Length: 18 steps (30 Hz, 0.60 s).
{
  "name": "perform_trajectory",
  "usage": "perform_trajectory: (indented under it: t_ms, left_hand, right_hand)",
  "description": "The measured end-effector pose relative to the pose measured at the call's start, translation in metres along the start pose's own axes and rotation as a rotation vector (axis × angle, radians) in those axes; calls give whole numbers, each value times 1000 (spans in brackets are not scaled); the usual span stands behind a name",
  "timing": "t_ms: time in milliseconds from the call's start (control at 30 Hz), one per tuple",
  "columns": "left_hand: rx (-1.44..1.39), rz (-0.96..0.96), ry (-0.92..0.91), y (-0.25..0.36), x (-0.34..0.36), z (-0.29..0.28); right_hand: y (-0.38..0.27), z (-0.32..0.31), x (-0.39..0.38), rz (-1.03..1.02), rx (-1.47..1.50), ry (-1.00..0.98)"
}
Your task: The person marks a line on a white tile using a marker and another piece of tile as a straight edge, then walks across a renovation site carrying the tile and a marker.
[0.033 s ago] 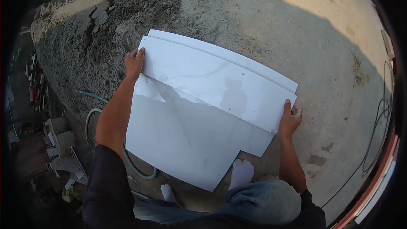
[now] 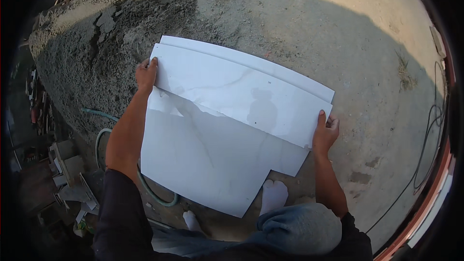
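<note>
A long glossy white tile strip (image 2: 217,84) with faint grey veining spans the middle, tilted down to the right. My left hand (image 2: 146,74) grips its left end, thumb on top and fingers curled behind. My right hand (image 2: 326,133) clasps the right end the same way. Under the strip is a larger white tile (image 2: 208,159) with a stepped notch at its near right corner. Beyond the strip's far edge shows a narrow white band (image 2: 241,58); whether it belongs to the larger tile is hidden.
A heap of grey sand (image 2: 92,63) rises at the far left. A green hose (image 2: 100,137) loops by the larger tile's left side. Scrap pieces (image 2: 72,174) lie at left, a black cable (image 2: 425,150) at right. My white-covered foot (image 2: 274,195) is close to the notch.
The whole view has shifted slightly, so the tiles, hands and ground sit a little further left. Both hands keep their grip on the strip.
</note>
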<state>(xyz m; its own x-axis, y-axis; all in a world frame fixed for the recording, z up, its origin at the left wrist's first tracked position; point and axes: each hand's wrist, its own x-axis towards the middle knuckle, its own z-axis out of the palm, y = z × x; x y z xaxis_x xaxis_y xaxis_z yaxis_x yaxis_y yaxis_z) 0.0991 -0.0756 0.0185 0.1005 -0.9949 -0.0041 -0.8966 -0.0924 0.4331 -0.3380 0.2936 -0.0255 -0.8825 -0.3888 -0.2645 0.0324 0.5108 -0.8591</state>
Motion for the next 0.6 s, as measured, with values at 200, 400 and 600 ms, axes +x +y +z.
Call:
perform_trajectory:
  t_ms: [200, 400, 600]
  left_hand:
    - [-47, -37, 29, 24, -3, 22]
    - [-60, -14, 32, 22, 23, 28]
    - [23, -26, 87, 26, 24, 37]
  right_hand:
    - [5, -5, 5, -18, -201, 58]
    - [7, 7, 19, -101, -238, 105]
    - [6, 15, 30, -179, -259, 120]
